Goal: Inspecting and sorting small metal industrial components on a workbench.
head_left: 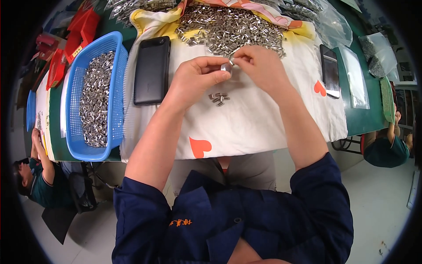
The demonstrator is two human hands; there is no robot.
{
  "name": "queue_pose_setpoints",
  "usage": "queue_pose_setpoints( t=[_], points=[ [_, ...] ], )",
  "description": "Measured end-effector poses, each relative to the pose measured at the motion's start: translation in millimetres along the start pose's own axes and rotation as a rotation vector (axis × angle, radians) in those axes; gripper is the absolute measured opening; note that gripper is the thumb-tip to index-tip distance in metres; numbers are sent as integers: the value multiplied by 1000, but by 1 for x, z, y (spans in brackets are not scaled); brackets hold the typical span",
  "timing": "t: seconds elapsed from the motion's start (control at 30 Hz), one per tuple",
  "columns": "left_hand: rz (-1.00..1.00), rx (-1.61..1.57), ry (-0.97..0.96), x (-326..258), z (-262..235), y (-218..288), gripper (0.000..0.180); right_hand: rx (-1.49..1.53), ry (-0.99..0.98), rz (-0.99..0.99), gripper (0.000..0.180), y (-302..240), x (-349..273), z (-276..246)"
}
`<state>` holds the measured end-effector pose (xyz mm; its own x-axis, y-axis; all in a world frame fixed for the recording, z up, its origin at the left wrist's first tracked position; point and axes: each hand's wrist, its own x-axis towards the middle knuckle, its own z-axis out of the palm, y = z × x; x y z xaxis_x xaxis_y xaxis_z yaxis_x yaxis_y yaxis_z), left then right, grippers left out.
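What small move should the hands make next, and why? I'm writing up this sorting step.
Probably set the small metal piece, pinched between the left hand and right hand, down with the little cluster of pieces on the white cloth just below, since sorted ones seem to gather there.

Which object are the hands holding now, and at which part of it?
The left hand pinches a small silvery metal piece between thumb and fingers; the right hand touches its upper end with its fingertips. The exact part gripped is too small to tell.
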<state>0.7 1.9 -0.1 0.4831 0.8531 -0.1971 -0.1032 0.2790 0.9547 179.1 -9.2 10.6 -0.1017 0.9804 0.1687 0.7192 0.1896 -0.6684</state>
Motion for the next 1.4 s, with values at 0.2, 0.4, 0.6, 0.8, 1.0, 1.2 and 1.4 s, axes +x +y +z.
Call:
queue_pose_setpoints(
  t=[0.2,0.4,0.6,0.8,1.0,1.2,1.4],
  points=[
    [23,-27,38,2,-2,-1,30,-313,50,-136,10,2,-3,10],
    [32,-55,39,1,-4,1,32,226,-48,17,8,-22,-6,-12],
    [48,-63,13,0,-6,0,32,287,-36,-84,7,-23,-9,-8],
    [43,-6,37,0,-2,1,31,-13,133,-321,8,-21,-11,4],
    [39,-1,28,-1,-3,2,31,186,-34,-145,10,-17,-8,-11],
    [6,11,-21,-2,-4,1,31,281,-142,42,12,-10,-1,-16],
    [65,-10,95,2,-6,3,32,-149,0,-111,15,-2,-4,13]
  ],
)
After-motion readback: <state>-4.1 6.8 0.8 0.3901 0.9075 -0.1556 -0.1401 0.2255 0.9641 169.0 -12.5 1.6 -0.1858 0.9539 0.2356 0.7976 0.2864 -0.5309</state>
